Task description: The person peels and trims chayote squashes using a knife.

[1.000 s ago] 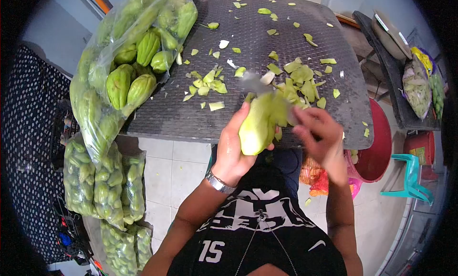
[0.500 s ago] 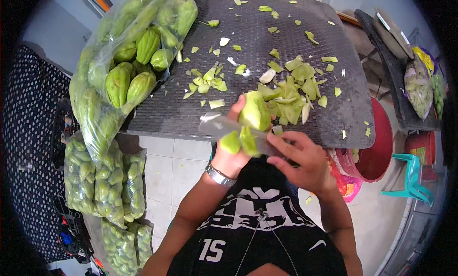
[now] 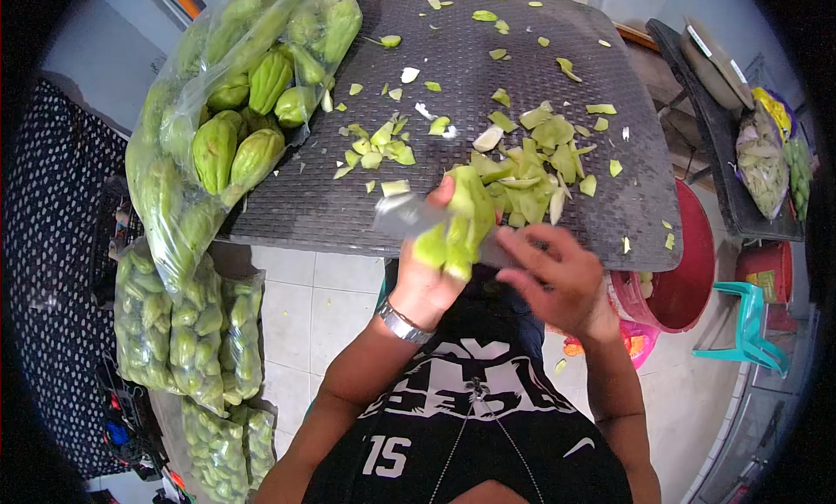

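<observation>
Head view — and the left hand (image 3: 425, 282) has a pale green chayote (image 3: 472, 195) in its grip, held up over the near edge of the desk (image 3: 296, 210)! Right hand (image 3: 562, 273), fingers closed on a knife (image 3: 399, 215), its blade a blur across the chayote's lower end. Peelings (image 3: 531, 169) lie heaped just beyond — and a clear bag (image 3: 161, 169) bulges with chayotes on the left.

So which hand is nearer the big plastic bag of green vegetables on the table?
Left. The left hand, holding a green vegetable, is to the right of the big plastic bag, closer to the person's body. The right hand, gripping a knife, is farther right.
</observation>
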Available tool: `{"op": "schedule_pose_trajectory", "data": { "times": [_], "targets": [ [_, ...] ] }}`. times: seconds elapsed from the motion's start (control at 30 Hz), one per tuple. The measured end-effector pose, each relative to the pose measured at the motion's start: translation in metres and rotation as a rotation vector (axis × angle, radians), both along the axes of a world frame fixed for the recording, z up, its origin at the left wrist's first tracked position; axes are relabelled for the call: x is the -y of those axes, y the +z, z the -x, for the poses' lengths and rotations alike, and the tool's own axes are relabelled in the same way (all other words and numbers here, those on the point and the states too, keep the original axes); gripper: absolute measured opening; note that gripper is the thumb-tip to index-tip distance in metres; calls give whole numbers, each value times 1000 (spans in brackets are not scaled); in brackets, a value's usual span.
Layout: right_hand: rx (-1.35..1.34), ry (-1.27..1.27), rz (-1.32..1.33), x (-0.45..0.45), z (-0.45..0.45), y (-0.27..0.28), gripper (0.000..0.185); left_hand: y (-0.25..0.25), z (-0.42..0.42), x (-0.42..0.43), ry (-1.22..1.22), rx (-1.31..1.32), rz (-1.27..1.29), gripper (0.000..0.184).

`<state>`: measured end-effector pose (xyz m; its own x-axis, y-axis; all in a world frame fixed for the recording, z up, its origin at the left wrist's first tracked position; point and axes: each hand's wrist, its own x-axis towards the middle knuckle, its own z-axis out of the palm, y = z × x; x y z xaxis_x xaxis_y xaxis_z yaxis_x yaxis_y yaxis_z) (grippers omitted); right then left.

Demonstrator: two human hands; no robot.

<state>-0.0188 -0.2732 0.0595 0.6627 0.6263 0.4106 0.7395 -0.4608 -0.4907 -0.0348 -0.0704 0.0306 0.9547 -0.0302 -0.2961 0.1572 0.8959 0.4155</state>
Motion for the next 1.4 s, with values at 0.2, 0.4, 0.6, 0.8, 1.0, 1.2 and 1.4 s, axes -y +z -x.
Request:
{"op": "schedule_pose_trajectory", "data": {
  "times": [0.2,0.4,0.6,0.8,1.0,1.2,1.4],
  "targets": [
    [-205,-128,-179,19,-18,18,43,14,3,-8,-4,-84,-112,40],
    [-52,44,-17,2,7,9,52,4,-1,-5,-90,28,46,40],
    [-20,98,-52,4,1,5,51,16,1,1,-93,-45,29,43],
    [7,54,-33,18,-15,9,47,12,3,1,-80,-101,-8,45],
    [-210,-232,-142,46,-44,8,37,13,9,-12,-103,-126,-126,48],
    [-135,4,-131,7,-10,10,44,-11,-7,-7,-25,-118,60,44],
    [-114,97,-13,3,-4,16,50,-5,-8,-5,-133,-79,101,42]
  ]
}}
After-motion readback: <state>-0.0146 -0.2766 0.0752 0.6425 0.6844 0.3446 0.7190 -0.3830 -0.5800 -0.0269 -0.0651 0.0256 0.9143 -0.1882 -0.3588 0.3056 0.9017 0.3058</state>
